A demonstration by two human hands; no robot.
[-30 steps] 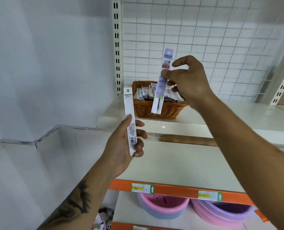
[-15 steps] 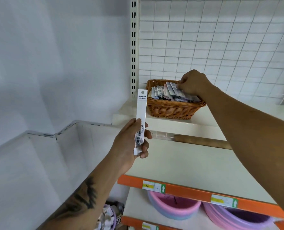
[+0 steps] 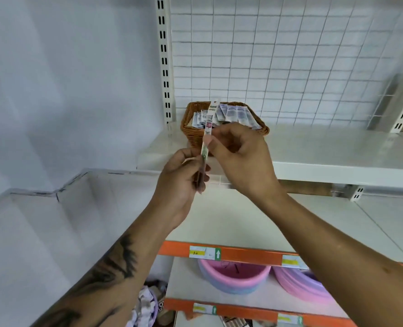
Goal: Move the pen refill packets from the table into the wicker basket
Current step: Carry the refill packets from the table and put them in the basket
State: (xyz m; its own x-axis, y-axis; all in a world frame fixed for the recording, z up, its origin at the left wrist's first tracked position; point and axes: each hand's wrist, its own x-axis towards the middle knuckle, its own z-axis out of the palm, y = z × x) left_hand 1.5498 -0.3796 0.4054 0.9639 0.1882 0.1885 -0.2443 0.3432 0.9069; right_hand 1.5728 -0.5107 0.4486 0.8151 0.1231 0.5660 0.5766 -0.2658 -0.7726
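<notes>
Holding one pen refill packet upright between both hands, left hand gripping its lower end and right hand pinching its middle, I judge the job mostly done, with many packets already in the wicker basket behind.

Brown wicker basket, pink tubs
</notes>
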